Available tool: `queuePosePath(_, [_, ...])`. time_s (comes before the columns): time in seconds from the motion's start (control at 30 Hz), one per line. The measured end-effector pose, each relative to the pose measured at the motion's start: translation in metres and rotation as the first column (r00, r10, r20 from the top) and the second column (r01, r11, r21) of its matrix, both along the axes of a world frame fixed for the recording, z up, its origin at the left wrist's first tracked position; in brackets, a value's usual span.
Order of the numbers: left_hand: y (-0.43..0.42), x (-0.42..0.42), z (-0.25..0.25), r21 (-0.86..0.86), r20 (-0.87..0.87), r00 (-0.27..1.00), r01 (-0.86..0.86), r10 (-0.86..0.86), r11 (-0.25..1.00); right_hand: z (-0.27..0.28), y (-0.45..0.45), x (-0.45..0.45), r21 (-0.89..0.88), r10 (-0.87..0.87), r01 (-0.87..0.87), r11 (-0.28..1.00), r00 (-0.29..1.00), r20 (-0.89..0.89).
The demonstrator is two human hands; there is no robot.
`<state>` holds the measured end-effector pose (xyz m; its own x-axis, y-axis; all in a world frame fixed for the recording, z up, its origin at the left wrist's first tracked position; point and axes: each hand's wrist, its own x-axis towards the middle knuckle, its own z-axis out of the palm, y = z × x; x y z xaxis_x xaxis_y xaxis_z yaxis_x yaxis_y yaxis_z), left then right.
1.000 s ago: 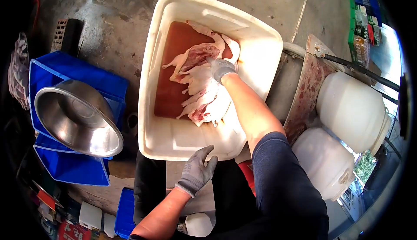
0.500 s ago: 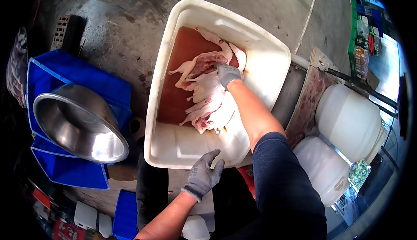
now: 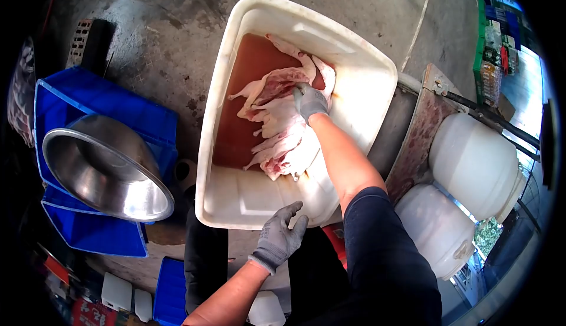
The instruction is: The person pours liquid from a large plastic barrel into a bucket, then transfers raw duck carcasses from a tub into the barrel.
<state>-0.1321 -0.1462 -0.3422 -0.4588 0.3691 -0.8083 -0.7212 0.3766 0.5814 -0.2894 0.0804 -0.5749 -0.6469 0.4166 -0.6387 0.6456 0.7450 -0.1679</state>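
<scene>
Several plucked, cut-open ducks (image 3: 277,122) lie overlapping in a large white plastic tub (image 3: 208,167), partly in reddish liquid (image 3: 250,55). Their pale skin and dark red insides show, and a long neck reaches toward the far wall. My right hand (image 3: 312,102), in a grey glove, reaches into the tub with its fingers curled on the upper duck; the fingertips are partly hidden. By the tub's near rim, my left hand (image 3: 279,236), also gloved in grey, is open and holds nothing, with its thumb apart from the fingers.
A steel basin (image 3: 106,167) rests tilted on blue plastic crates (image 3: 112,96) at left. To the right stand white plastic barrels (image 3: 469,161) beside a stained board (image 3: 413,140). A metal bar (image 3: 483,114) runs there. Another blue crate (image 3: 170,290) sits low at left.
My right hand has shifted slightly, and more of its thumb and fingers now shows on the upper duck. My left hand stays nearly still beside the rim.
</scene>
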Motion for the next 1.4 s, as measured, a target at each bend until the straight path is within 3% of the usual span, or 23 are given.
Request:
queuePosePath(0.2, [0.002,0.001,-0.004,0.015,0.015,1.0,0.0,0.0,1.0,-0.023,-0.014,0.0,0.157,0.036,-0.039,0.987,0.999,0.022])
queuePosePath(0.37, [0.002,0.01,-0.012,0.021,0.039,0.999,-0.031,0.03,0.999,-0.042,-0.041,0.003,0.134,-0.189,0.192,0.972,0.981,-0.032])
queuePosePath(0.4, [0.003,0.011,-0.014,0.027,0.057,0.996,-0.065,0.063,0.998,-0.048,-0.048,0.002,0.049,-0.31,0.314,0.948,0.948,-0.079])
queuePosePath(0.47, [0.001,0.01,-0.015,0.038,0.053,0.998,-0.038,0.036,0.999,-0.073,-0.052,0.012,-0.138,-0.542,0.526,0.839,0.829,-0.136])
queuePosePath(0.53, [0.0,0.009,-0.014,0.047,0.05,0.999,-0.006,0.004,0.999,-0.082,-0.046,0.015,-0.403,-0.649,0.561,0.723,0.751,-0.12])
queuePosePath(0.6, [-0.001,0.005,-0.014,0.037,0.049,0.999,-0.013,0.011,0.999,-0.07,-0.037,0.015,-0.688,-0.869,0.662,0.297,0.487,0.093])
queuePosePath(0.77, [-0.002,0.002,-0.014,0.015,0.057,0.998,-0.038,0.037,0.999,-0.05,-0.041,0.023,-0.598,-0.891,0.722,0.346,0.454,0.032])
queuePosePath(0.83, [-0.003,-0.001,-0.013,0.018,0.065,0.997,-0.048,0.047,0.999,-0.064,-0.038,0.027,-0.604,-0.816,0.668,0.434,0.576,0.051])
queuePosePath(0.87, [-0.003,-0.003,-0.012,0.017,0.067,0.997,-0.041,0.04,0.999,-0.071,-0.038,0.028,-0.604,-0.817,0.67,0.432,0.574,0.052])
queuePosePath(0.9, [-0.003,-0.004,-0.011,0.016,0.067,0.997,-0.035,0.034,0.999,-0.078,-0.038,0.027,-0.405,-0.693,0.625,0.667,0.72,-0.032])
queuePosePath(0.93, [-0.003,-0.005,-0.012,0.017,0.065,0.997,-0.034,0.033,0.999,-0.081,-0.04,0.022,-0.294,-0.616,0.576,0.763,0.786,-0.059])
queuePosePath(0.97, [-0.003,-0.004,-0.013,0.017,0.068,0.997,-0.036,0.034,0.999,-0.085,-0.041,0.017,-0.171,-0.534,0.517,0.839,0.843,-0.07])
queuePosePath(1.03, [-0.004,-0.001,-0.016,0.018,0.066,0.997,-0.037,0.036,0.999,-0.086,-0.046,0.005,0.025,-0.487,0.49,0.872,0.871,-0.07])
queuePosePath(1.07, [-0.004,0.0,-0.017,0.027,0.068,0.996,-0.058,0.056,0.998,-0.082,-0.047,0.004,0.025,-0.487,0.49,0.872,0.87,-0.073])
queuePosePath(1.17, [-0.006,-0.002,-0.018,0.035,0.084,0.992,-0.094,0.091,0.995,-0.055,-0.056,0.004,-0.307,-0.698,0.649,0.696,0.713,-0.075])
queuePosePath(1.3, [-0.01,-0.009,-0.016,0.034,0.107,0.985,-0.14,0.136,0.99,-0.042,-0.061,0.021,-0.66,-0.893,0.694,0.288,0.444,0.078])
queuePosePath(1.4, [-0.016,-0.009,-0.017,0.037,0.143,0.984,-0.113,0.106,0.993,-0.021,-0.061,0.03,-0.641,-0.855,0.687,0.343,0.511,0.09])
